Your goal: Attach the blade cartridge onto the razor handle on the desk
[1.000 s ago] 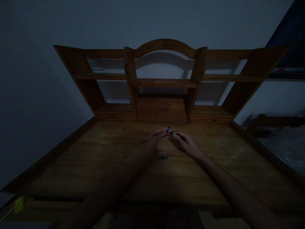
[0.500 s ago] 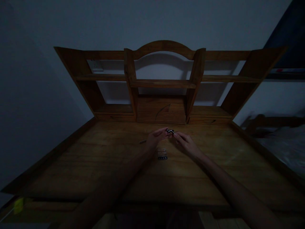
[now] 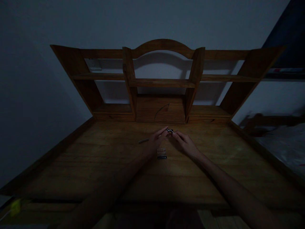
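Over the middle of the wooden desk, my left hand and my right hand are close together, fingertips pinched around a small, shiny, bent metal piece. Its left end meets the left fingertips and its right end the right ones. The dim light hides its exact kind. Below the hands on the desktop lies a small clear case with a dark strip along its near edge. A thin stick-like object pokes out from behind my left hand, partly covered by it.
The wooden desktop spreads around my forearms, with raised side edges. A wooden shelf unit with small drawers stands along its back against the wall. Something yellow is at the lower left. Translucent plastic lies beyond the right edge.
The view has shifted slightly. Both hands stay at nearly the same spot with the metal piece between them. A little more of the thin stick shows beside my left hand.
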`<act>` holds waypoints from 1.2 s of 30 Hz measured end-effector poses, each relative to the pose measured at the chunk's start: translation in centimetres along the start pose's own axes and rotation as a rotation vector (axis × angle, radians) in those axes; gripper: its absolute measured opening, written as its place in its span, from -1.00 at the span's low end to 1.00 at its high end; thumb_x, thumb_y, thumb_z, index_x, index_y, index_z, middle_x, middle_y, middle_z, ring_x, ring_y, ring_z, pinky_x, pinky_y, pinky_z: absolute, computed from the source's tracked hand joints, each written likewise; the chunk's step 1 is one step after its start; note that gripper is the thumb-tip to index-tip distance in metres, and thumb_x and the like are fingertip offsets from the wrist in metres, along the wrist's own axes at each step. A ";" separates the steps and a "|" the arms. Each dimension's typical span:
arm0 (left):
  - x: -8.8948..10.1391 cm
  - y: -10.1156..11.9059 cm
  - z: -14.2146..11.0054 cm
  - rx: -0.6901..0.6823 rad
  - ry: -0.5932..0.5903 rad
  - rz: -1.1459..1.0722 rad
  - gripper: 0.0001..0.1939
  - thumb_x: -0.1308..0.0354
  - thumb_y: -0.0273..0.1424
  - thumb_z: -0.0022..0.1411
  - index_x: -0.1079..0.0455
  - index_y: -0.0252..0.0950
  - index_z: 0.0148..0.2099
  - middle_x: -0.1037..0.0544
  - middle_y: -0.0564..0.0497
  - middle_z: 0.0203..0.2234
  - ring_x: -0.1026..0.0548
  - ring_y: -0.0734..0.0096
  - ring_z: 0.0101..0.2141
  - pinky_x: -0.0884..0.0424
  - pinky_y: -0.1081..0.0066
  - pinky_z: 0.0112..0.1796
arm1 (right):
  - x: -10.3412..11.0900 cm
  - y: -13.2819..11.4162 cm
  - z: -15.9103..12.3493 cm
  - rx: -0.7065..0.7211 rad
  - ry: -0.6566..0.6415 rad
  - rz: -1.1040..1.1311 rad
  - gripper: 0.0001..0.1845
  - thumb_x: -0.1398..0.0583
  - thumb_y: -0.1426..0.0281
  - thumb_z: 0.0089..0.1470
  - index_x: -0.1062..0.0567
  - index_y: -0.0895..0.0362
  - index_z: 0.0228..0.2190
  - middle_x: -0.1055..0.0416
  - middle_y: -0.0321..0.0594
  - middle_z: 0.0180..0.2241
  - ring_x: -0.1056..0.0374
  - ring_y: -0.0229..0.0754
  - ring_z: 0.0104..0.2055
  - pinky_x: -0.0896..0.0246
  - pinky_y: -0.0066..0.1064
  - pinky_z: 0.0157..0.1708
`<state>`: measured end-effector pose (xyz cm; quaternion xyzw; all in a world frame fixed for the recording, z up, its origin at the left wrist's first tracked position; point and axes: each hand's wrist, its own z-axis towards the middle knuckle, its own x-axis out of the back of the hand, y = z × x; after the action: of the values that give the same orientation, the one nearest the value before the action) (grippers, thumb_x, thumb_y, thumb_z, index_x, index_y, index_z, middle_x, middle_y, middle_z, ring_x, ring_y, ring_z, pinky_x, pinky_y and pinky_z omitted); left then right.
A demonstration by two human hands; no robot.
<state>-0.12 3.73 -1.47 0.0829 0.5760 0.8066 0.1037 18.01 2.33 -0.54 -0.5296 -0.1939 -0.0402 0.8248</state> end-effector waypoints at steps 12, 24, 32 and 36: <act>0.9 -0.8 0.1 -0.303 0.056 0.539 -0.65 -0.06 -0.30 0.31 -0.37 -0.13 0.13 -0.54 -0.03 -0.06 -0.48 0.28 -0.05 -0.36 0.27 0.00 | 0.1 -0.2 -0.1 -0.124 -0.034 0.095 -0.46 -0.05 -0.04 0.17 -0.54 0.16 -0.33 -0.23 -0.29 -0.58 -0.20 -0.21 -0.46 -0.06 -0.45 -0.48; 0.5 -0.4 -0.4 -0.208 0.248 0.539 -0.71 -0.25 -0.09 0.11 -0.52 -0.20 -0.27 -0.59 0.05 -0.37 -0.53 0.36 -0.36 -0.44 0.38 -0.27 | -0.2 0.1 -0.2 -0.206 -0.069 0.119 -0.40 0.01 -0.06 0.19 -0.51 0.20 -0.40 -0.10 -0.36 -0.62 0.00 -0.31 -0.59 0.20 -0.45 -0.61; 0.1 -0.3 -0.2 -0.254 0.293 0.583 -0.72 -0.28 -0.10 0.08 -0.49 -0.21 -0.32 -0.56 0.07 -0.44 -0.50 0.41 -0.42 -0.42 0.41 -0.34 | -0.1 -0.3 -0.3 -0.093 -0.053 -0.011 -0.47 0.01 0.02 0.24 -0.52 0.18 -0.36 -0.32 -0.27 -0.48 -0.18 -0.26 -0.46 0.01 -0.47 -0.50; 0.1 -0.3 -0.2 -0.351 0.299 0.563 -0.73 -0.30 -0.16 0.09 -0.50 -0.19 -0.22 -0.57 0.06 -0.38 -0.50 0.41 -0.39 -0.44 0.40 -0.30 | -0.1 -0.5 -0.3 -0.046 -0.058 -0.049 -0.49 0.01 0.05 0.26 -0.52 0.17 -0.34 -0.43 -0.24 -0.38 -0.30 -0.20 -0.34 -0.12 -0.46 -0.38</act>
<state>-0.26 3.67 -1.86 0.1004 0.3921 0.8934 -0.1949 17.89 1.79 -0.24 -0.5447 -0.2297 -0.0492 0.8050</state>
